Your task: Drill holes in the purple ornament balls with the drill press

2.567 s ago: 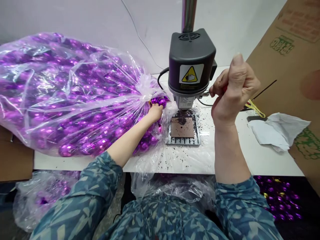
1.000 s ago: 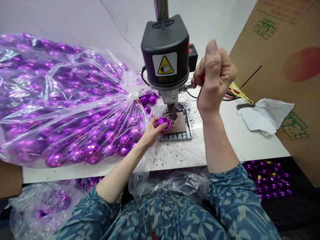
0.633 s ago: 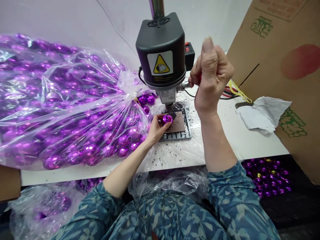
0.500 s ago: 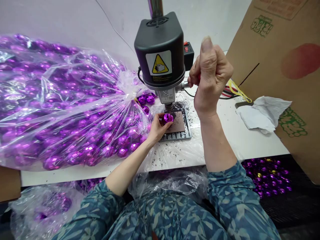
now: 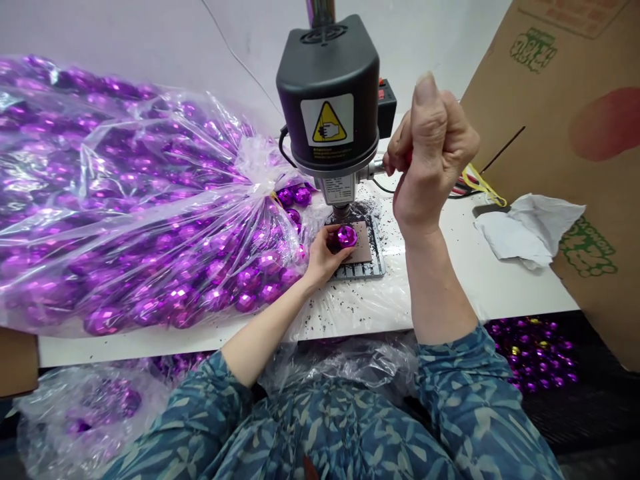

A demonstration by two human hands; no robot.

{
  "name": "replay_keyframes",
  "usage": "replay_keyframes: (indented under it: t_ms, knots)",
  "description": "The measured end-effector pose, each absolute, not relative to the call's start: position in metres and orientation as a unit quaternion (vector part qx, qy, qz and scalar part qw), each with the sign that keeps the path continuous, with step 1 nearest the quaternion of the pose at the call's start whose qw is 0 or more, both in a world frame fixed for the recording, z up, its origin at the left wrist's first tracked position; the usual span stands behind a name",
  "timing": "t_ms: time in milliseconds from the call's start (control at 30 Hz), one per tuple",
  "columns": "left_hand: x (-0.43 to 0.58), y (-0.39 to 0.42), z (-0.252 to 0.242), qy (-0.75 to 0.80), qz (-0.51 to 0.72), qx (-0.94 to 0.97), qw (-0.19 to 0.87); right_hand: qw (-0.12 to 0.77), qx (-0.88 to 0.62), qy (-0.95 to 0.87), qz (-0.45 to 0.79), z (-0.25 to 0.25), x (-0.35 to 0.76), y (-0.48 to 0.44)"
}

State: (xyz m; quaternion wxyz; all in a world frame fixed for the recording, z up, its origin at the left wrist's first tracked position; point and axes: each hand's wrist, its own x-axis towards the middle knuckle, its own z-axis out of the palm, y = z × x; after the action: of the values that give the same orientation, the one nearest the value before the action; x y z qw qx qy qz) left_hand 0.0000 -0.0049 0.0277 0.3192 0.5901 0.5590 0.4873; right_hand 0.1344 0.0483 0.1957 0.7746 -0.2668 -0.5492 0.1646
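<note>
In my left hand is a shiny purple faceted ball, pinched between thumb and fingers. The ball is just in front of the spindle of a black drill press, above a wooden board on the slotted metal base. My right hand is closed around the press's feed lever; a bit of its red grip shows and the rest is hidden by the fingers.
A large clear bag of purple balls covers the left of the white table. Dark shavings lie around the base. At right stand crumpled white paper and a tall cardboard box. More balls lie below the table's right edge.
My left hand and the purple ball have shifted slightly right over the board, with the ball turned a little. My right hand stays on the lever. The whole view has moved slightly.
</note>
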Motion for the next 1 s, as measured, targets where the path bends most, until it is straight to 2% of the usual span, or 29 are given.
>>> replay_keyframes:
  t_ms: [200,533,1000]
  knots:
    - [0.0,-0.006,0.027,0.545,0.496,0.592,0.326,0.831,-0.144,-0.507,0.177,0.184,0.133,0.035]
    - [-0.003,-0.003,0.018,0.535,0.496,0.622,0.286,0.837,-0.072,-0.532,0.104,0.161,0.135,0.038]
    - [-0.002,-0.004,0.019,0.535,0.503,0.605,0.307,0.838,0.025,-0.545,0.027,0.137,0.136,0.05]
